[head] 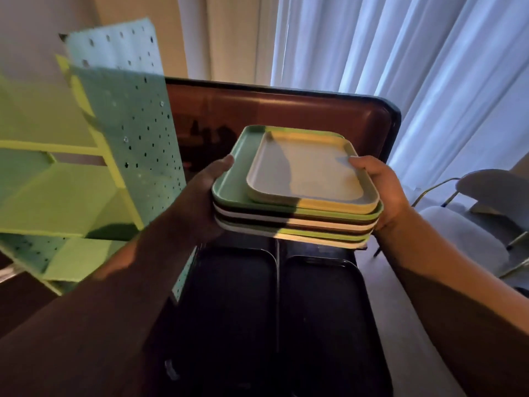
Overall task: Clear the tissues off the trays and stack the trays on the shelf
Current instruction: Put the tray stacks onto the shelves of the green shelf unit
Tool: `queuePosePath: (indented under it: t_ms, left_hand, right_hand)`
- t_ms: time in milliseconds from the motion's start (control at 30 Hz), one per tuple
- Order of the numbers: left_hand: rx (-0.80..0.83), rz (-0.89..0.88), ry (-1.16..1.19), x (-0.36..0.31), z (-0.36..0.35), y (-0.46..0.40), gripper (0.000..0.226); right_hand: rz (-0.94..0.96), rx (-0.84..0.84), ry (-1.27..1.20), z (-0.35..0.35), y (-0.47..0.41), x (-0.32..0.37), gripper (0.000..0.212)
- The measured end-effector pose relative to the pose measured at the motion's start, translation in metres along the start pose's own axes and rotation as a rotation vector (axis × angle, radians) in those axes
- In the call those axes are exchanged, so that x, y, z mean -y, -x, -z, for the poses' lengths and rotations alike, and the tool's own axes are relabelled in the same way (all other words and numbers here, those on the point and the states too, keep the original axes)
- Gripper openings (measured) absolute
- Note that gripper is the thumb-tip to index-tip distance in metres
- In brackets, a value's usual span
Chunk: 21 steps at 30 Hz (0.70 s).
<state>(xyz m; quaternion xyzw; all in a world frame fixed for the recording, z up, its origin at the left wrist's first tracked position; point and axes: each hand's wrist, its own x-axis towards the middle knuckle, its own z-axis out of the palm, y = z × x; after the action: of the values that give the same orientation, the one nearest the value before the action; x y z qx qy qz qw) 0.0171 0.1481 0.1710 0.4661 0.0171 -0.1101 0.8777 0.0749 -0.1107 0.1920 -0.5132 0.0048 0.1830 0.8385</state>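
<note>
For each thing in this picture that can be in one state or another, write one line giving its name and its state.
Stack of trays: held up in the air by both ends, roughly level, no tissues showing.
Top tray: smaller, pale, empty, resting on the green tray.
Left hand: gripping the left end of the stack.
Right hand: gripping the right end, thumb on the top tray's rim.
Green shelf: compartments in view look empty.
Black trays: lying flat side by side below, empty.

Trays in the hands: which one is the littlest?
The pale cream tray on the very top of the stack. It is smaller than the green tray right under it, whose rim sticks out past it on the left.
</note>
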Motion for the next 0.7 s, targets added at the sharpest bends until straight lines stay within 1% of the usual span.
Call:
queuePosePath:
  t_ms: [33,133,267,367,467,533,567,600,633,700]
  left_hand:
    - [-0.005,-0.005,-0.007,-0.009,-0.009,0.0,0.044]
    - [-0.015,-0.019,-0.048,-0.035,-0.032,0.004,0.053]
    - [0.034,-0.072,-0.069,-0.063,-0.058,0.018,0.037]
    - [0.03,-0.148,-0.097,-0.08,-0.073,0.03,0.034]
    - [0.041,-0.143,-0.107,-0.097,-0.088,0.043,0.038]
    - [0.04,-0.174,-0.108,-0.111,-0.096,0.052,0.04]
    - [0.065,-0.189,-0.132,-0.119,-0.1,0.056,0.043]
    - [0.094,-0.2,-0.183,-0.126,-0.104,0.061,0.047]
    - [0.106,-0.199,-0.247,-0.134,-0.109,0.068,0.05]
    - [0.057,-0.203,-0.359,-0.153,-0.117,0.079,0.048]
  right_hand:
    - [0.03,-0.003,-0.003,-0.004,0.003,0.009,0.039]
    - [0.066,0.015,-0.038,-0.015,0.011,0.033,0.035]
    - [0.136,0.033,-0.017,-0.028,0.025,0.062,0.03]
    - [0.173,0.024,0.001,-0.038,0.038,0.083,0.024]
    - [0.197,0.072,-0.023,-0.052,0.054,0.105,0.034]
    - [0.232,0.102,-0.03,-0.062,0.064,0.119,0.047]
    - [0.248,0.119,-0.033,-0.066,0.07,0.125,0.053]
    - [0.257,0.136,-0.035,-0.071,0.075,0.131,0.053]
    - [0.269,0.146,-0.031,-0.077,0.079,0.137,0.048]
    - [0.301,0.149,-0.032,-0.09,0.086,0.147,0.034]
